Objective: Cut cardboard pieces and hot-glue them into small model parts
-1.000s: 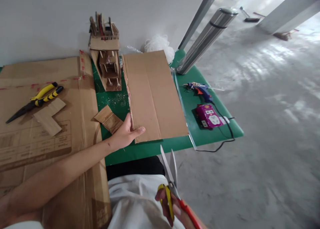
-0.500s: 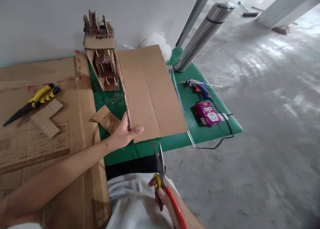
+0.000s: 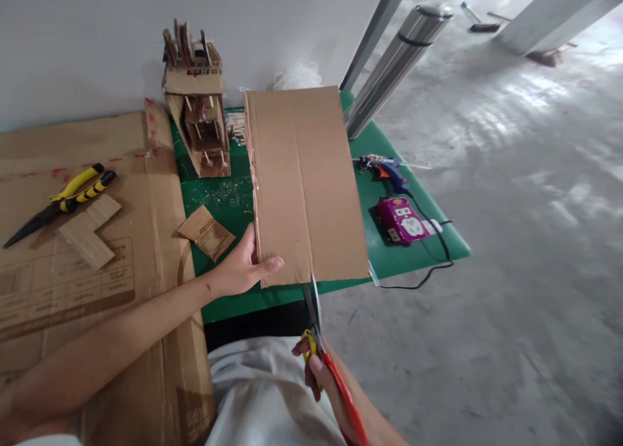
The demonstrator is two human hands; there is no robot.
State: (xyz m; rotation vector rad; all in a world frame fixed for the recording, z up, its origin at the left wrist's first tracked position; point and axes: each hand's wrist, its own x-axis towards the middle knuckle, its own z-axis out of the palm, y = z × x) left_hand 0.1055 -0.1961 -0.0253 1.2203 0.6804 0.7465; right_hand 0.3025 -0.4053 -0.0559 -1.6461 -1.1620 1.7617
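A creased brown cardboard sheet (image 3: 304, 180) is held up over the green table by my left hand (image 3: 250, 264). The thumb lies on its front face at the lower left corner; the other fingers are hidden behind it. My right hand (image 3: 316, 368) grips scissors (image 3: 316, 332) with red and yellow handles. Their blades point up, slightly apart, with the tips at the sheet's bottom edge near the crease. One blade shows in front of the cardboard; the other blade's tip is hidden. A small cardboard scrap (image 3: 207, 232) lies on the table left of the sheet.
A cardboard structure (image 3: 202, 121) stands by the wall. Black-and-yellow pliers (image 3: 63, 202) and an L-shaped cardboard piece (image 3: 92, 232) lie on large flat cardboard (image 3: 160, 303). At right are a glue gun (image 3: 387, 172), a purple power socket (image 3: 402, 221) with cord, and a metal cylinder (image 3: 399, 69).
The cardboard sheet has swung right and is more upright, with my left hand moving slightly along. The scissors have risen, bringing their blade tips onto the sheet's bottom edge.
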